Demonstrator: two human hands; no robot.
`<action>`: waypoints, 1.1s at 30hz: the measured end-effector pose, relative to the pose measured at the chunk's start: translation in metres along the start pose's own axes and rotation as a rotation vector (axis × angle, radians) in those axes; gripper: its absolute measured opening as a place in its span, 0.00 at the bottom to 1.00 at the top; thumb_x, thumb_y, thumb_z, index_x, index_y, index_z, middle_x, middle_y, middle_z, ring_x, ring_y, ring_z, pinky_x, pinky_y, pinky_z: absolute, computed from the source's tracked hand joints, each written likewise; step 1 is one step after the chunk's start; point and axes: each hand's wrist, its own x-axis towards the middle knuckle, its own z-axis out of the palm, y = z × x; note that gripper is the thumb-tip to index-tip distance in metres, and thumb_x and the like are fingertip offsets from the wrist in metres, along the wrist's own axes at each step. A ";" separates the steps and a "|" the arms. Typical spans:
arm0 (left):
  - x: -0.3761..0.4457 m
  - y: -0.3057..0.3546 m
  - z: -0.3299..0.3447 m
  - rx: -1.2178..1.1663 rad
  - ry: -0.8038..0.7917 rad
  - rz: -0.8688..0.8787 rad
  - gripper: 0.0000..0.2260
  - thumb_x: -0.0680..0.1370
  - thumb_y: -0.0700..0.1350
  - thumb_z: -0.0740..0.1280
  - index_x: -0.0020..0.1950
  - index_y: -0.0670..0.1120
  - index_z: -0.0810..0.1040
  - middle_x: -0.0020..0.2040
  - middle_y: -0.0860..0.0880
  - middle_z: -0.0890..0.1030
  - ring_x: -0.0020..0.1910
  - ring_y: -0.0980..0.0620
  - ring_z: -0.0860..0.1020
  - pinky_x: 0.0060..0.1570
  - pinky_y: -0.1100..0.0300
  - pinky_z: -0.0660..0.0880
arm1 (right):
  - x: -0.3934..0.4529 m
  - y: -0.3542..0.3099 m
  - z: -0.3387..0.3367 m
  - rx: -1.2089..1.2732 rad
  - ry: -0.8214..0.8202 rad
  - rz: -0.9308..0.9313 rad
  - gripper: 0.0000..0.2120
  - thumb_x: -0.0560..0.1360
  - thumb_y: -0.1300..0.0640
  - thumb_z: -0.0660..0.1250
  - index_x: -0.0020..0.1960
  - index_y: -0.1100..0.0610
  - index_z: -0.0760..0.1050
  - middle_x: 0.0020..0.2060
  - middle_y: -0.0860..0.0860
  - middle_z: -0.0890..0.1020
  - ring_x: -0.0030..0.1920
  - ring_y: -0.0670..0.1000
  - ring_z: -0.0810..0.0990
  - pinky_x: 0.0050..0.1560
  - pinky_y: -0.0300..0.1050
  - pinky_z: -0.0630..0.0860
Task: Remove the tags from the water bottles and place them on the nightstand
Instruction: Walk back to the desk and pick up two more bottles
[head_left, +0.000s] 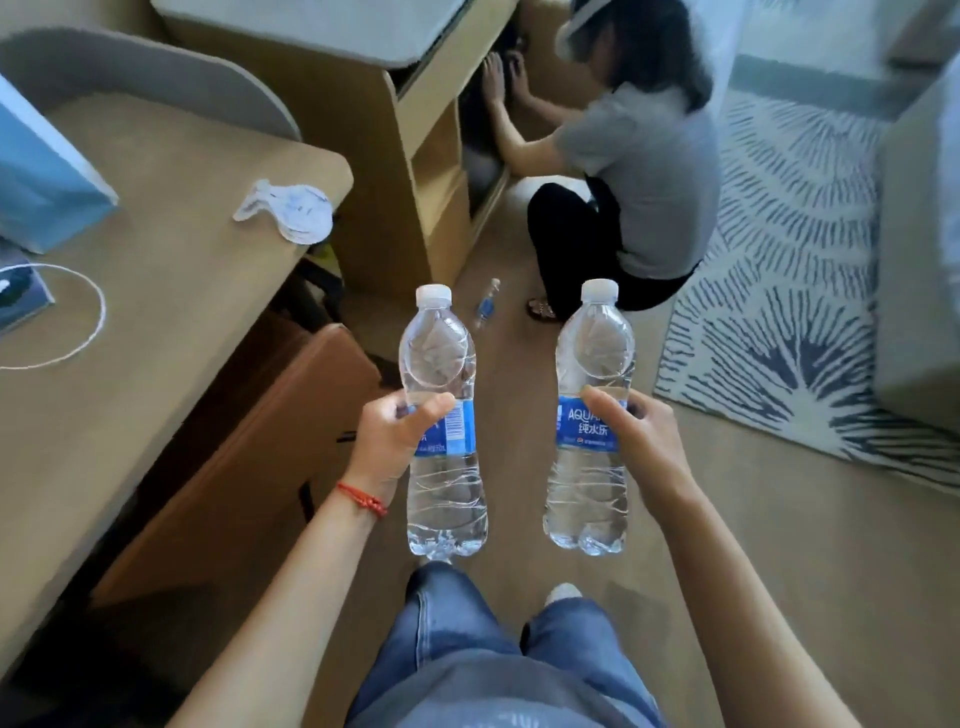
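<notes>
At the centre of the frame, the left hand (400, 436) is wrapped around the blue label of the left bottle (444, 431), held upright above the floor (727, 519). Just to its right, apart from it, the right hand (631, 431) grips the right bottle (589, 421) at its label, also upright. Both bottles have white caps and bare necks. A pile of white tags (288, 210) lies on the table (156, 260) in the upper left, well apart from both hands. A third bottle (487, 304) lies on the floor beyond, near a crouching person (623, 171) at a cabinet (405, 156).
</notes>
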 end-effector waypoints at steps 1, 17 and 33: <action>-0.001 0.000 0.018 0.020 -0.032 0.000 0.04 0.73 0.42 0.68 0.40 0.43 0.78 0.35 0.47 0.80 0.32 0.58 0.80 0.34 0.65 0.75 | -0.005 0.005 -0.019 0.015 0.040 0.009 0.08 0.67 0.51 0.70 0.34 0.55 0.77 0.24 0.44 0.81 0.26 0.39 0.78 0.26 0.30 0.71; -0.013 0.007 0.306 0.214 -0.604 0.043 0.04 0.74 0.38 0.66 0.39 0.42 0.78 0.28 0.52 0.80 0.27 0.59 0.78 0.28 0.67 0.75 | -0.090 0.063 -0.266 0.291 0.668 0.133 0.16 0.60 0.45 0.73 0.40 0.56 0.79 0.28 0.48 0.83 0.31 0.46 0.82 0.30 0.36 0.76; 0.140 0.074 0.506 0.267 -0.810 -0.068 0.16 0.59 0.53 0.74 0.38 0.43 0.80 0.37 0.40 0.81 0.39 0.42 0.78 0.48 0.45 0.74 | 0.052 0.026 -0.390 0.372 0.922 0.131 0.09 0.67 0.50 0.71 0.28 0.47 0.80 0.25 0.44 0.80 0.27 0.41 0.77 0.28 0.32 0.72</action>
